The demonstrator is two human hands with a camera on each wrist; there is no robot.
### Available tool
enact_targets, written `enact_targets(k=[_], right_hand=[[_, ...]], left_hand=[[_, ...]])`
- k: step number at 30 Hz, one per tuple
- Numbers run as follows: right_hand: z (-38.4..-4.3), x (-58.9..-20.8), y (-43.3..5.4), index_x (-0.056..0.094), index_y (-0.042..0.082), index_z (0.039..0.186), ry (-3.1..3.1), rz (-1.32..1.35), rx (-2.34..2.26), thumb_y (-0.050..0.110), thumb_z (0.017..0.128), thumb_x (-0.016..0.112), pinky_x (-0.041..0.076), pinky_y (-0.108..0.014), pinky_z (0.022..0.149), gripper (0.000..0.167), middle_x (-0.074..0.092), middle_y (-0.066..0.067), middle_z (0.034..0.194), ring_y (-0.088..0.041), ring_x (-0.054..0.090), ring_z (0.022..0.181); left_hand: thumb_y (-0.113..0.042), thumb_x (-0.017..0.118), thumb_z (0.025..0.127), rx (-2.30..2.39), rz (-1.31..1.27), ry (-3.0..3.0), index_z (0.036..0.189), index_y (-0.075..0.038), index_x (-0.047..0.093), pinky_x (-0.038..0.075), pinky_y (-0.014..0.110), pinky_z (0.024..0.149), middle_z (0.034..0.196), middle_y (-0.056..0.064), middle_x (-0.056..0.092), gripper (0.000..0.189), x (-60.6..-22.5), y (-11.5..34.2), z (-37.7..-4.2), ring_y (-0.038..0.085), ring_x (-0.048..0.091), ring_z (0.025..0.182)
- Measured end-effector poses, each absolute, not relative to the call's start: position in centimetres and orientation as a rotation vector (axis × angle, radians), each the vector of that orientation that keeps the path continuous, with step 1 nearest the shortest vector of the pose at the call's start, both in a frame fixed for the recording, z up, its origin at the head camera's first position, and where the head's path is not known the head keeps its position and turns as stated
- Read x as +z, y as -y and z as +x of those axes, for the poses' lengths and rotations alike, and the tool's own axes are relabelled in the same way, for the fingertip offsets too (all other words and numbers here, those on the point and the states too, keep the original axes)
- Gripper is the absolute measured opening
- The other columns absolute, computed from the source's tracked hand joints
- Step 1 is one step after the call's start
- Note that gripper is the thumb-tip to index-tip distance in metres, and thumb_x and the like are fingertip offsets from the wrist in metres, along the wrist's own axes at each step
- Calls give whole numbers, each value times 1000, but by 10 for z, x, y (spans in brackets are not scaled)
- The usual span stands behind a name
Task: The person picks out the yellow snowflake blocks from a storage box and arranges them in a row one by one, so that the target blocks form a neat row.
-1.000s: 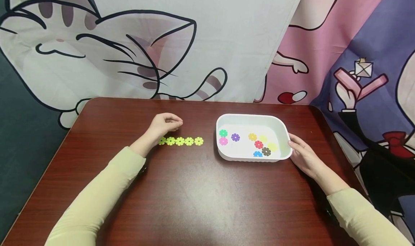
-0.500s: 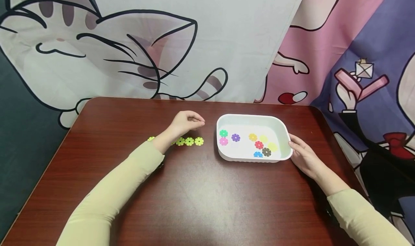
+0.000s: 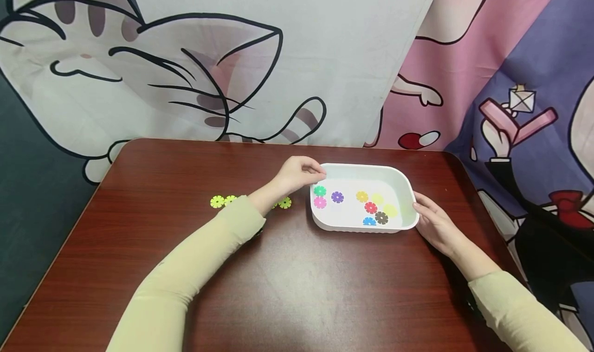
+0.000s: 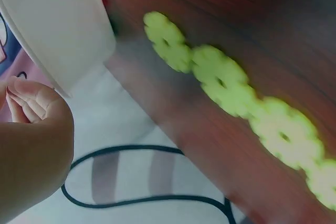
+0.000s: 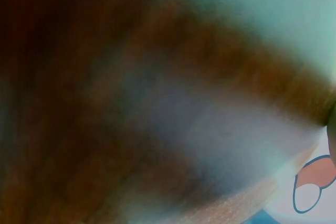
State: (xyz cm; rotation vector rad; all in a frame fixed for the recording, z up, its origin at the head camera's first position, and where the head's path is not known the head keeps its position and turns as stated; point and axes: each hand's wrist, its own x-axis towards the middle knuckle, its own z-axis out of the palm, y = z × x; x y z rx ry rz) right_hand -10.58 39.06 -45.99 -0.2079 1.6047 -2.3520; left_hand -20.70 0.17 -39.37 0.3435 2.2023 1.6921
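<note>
In the head view my left hand (image 3: 299, 174) is over the left end of a white plastic tray (image 3: 349, 215), fingertips right at its rim. Its fingers are loosely bent, and nothing shows between them. My right hand (image 3: 436, 223) holds the tray's right end, thumb on the rim. Several flower-shaped plastic discs lie inside: a green disc (image 3: 319, 190), a pink disc (image 3: 319, 202), a purple disc (image 3: 337, 197), with red, blue, brown and yellowish ones farther right. Left of the tray runs a row of yellow-green flower discs (image 4: 220, 81), partly hidden by my left forearm in the head view.
Everything stands on a dark reddish-brown table (image 3: 297, 285). A white cloth with a cat drawing (image 3: 343, 73) hangs behind its far edge, and a pink and purple printed cloth (image 3: 464, 84) hangs at the right. The right wrist view is mostly blurred.
My left hand has moved right from above the yellow-green row to the tray's left rim, its forearm now covering the row's middle. The right hand and the tray stay put.
</note>
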Motion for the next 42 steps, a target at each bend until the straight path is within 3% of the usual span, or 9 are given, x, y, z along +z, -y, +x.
enact_targets(k=[5,9,12,16,22,33,42], right_hand=[[-106,-460,-390,58,16,142,-1594,-219,-2359,0,113,30,51,-17,103,43,69,7,137,-2,64,125],[-106,-460,-391,58,16,142,-1586,-219,-2364,0,113,30,51,-17,103,43,69,6,136,-3,65,125],[-106,-460,-391,58,16,141,-1579,-216,-2367,0,113,30,51,-17,103,43,69,6,136,-3,65,125],[-106,-460,-390,59,16,141,-1584,-217,-2365,0,113,31,51,-16,104,42,69,6,136,-2,65,125],[-106,-459,-390,60,17,140,-1590,-219,-2357,1,113,33,50,-16,104,41,69,7,136,-2,64,125],[-106,-460,-392,60,17,140,-1589,-218,-2363,1,113,32,51,-16,103,43,69,7,136,-2,65,125],[-107,-460,-391,60,17,140,-1589,-212,-2364,1,113,32,52,-16,103,42,70,7,135,-2,65,124]], left_hand=[[-9,79,95,1651,399,-2240,105,0,79,54,17,72,91,9,75,13,-391,-19,-205,8,64,77],[-10,79,95,1631,418,-2244,105,-1,79,61,29,79,94,12,76,13,-390,-33,-204,9,64,77],[-11,80,95,1612,428,-2237,105,-1,79,62,30,79,98,14,78,14,-391,-43,-204,9,65,76],[-13,80,95,1578,460,-2245,106,-2,80,54,16,69,101,14,80,15,-394,-57,-203,7,66,77],[-13,79,96,1542,499,-2240,106,-2,80,52,15,65,99,15,80,15,-397,-74,-201,6,65,74],[-17,79,96,1382,628,-2346,104,-7,82,43,13,69,102,7,82,13,-400,-104,-201,6,62,81],[-14,79,96,1284,706,-2377,103,-8,81,47,10,78,100,6,82,10,-399,-126,-201,8,71,89]])
